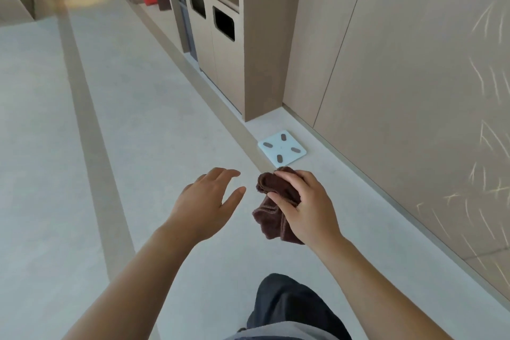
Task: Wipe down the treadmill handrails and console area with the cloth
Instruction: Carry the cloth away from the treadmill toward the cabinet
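Currently | right hand (306,207) grips brown cloth (269,215) (partly hidden by fingers) | left hand (205,201) wide, relaxed

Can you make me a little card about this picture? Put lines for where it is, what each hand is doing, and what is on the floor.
place: a hallway with a pale floor and beige wall panels
holding: the right hand grips a bunched brown cloth
free: the left hand is open, beside the cloth, not touching it
on the floor: a white square scale near the wall
further off: a cabinet with two dark openings
treadmill: not in view
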A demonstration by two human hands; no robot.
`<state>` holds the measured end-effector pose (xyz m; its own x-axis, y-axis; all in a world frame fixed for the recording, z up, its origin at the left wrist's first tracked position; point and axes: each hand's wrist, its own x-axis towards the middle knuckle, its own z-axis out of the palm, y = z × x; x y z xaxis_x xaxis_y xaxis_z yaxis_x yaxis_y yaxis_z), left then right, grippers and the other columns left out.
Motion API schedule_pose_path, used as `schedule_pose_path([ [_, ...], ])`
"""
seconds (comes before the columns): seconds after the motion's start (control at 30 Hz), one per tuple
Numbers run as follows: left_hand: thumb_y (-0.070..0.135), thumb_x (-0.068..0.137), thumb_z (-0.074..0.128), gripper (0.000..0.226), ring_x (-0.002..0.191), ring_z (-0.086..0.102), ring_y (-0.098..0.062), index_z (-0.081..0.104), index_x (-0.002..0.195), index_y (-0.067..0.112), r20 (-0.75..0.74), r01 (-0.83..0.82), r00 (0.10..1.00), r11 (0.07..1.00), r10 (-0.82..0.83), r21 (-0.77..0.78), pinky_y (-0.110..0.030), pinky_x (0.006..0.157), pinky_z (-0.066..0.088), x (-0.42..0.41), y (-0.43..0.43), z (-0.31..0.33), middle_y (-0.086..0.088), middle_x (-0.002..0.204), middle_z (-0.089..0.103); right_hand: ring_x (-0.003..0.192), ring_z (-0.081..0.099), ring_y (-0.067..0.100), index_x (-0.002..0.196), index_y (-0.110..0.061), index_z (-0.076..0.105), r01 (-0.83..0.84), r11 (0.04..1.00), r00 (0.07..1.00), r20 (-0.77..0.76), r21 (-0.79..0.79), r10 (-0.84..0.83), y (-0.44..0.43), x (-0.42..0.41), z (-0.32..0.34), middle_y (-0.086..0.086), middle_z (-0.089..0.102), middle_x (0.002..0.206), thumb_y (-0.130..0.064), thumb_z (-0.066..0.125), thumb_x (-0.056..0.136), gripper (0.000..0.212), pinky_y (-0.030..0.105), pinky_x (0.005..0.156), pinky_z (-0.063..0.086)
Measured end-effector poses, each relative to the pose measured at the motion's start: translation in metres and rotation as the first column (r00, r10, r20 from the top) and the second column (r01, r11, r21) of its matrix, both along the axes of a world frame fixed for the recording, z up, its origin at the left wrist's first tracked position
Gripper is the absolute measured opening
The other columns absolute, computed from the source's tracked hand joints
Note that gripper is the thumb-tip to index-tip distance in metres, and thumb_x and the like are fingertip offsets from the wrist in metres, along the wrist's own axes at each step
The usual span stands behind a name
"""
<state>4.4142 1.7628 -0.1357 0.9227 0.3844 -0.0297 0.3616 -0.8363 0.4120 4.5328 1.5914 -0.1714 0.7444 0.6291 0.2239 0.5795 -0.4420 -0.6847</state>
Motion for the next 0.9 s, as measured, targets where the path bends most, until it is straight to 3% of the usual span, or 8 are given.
schedule_pose_path([
  [0.2, 0.053, 0.092, 0.031, 0.047, 0.117, 0.051, -0.016, 0.04, 0.132, 0.031, 0.001, 0.005, 1.0, 1.0, -0.005, 0.031, -0.036, 0.095, 0.043, 0.12, 0.135, -0.007, 0.009, 0.137, 0.047, 0.111, 0.052, 0.015, 0.12, -0.033, 0.059, 0.018, 0.999, 1.0, 0.006, 0.029, -0.019, 0.135, 0.126, -0.012, -0.008, 0.055, 0.12, -0.044, 0.063, 0.083, 0.039, 0.021, 0.089, 0.037],
  [0.33, 0.052, 0.092, 0.031, 0.047, 0.115, 0.052, -0.016, 0.04, 0.132, 0.031, 0.0, -0.066, 0.998, 0.997, 0.066, 0.048, -0.036, 0.095, 0.044, 0.2, 0.234, -0.004, 0.009, 0.137, 0.047, 0.108, 0.054, 0.015, 0.121, -0.033, 0.058, -0.051, 0.997, 0.999, -0.007, 0.05, 0.051, 0.244, 0.217, -0.01, -0.008, 0.055, 0.118, -0.044, 0.063, 0.083, 0.039, 0.03, 0.089, 0.046],
  [0.6, 0.052, 0.092, 0.031, 0.047, 0.108, 0.054, -0.016, 0.041, 0.132, 0.03, 0.012, -0.156, 0.988, 0.986, 0.155, 0.051, -0.035, 0.09, 0.043, 0.334, 0.407, 0.015, 0.009, 0.136, 0.048, 0.107, 0.053, 0.015, 0.12, -0.033, 0.059, -0.139, 0.988, 0.99, 0.002, 0.068, 0.139, 0.434, 0.358, 0.015, -0.009, 0.055, 0.118, -0.043, 0.063, 0.083, 0.038, 0.024, 0.09, 0.041],
  [0.9, 0.052, 0.092, 0.03, 0.048, 0.115, 0.051, -0.016, 0.039, 0.134, 0.03, 0.012, -0.062, 0.998, 0.996, 0.061, 0.067, -0.036, 0.095, 0.042, 0.492, 0.613, 0.002, 0.008, 0.138, 0.046, 0.106, 0.053, 0.017, 0.121, -0.035, 0.058, -0.091, 0.994, 0.996, 0.032, 0.067, 0.089, 0.63, 0.504, 0.003, -0.008, 0.054, 0.118, -0.044, 0.063, 0.084, 0.038, 0.03, 0.088, 0.047],
])
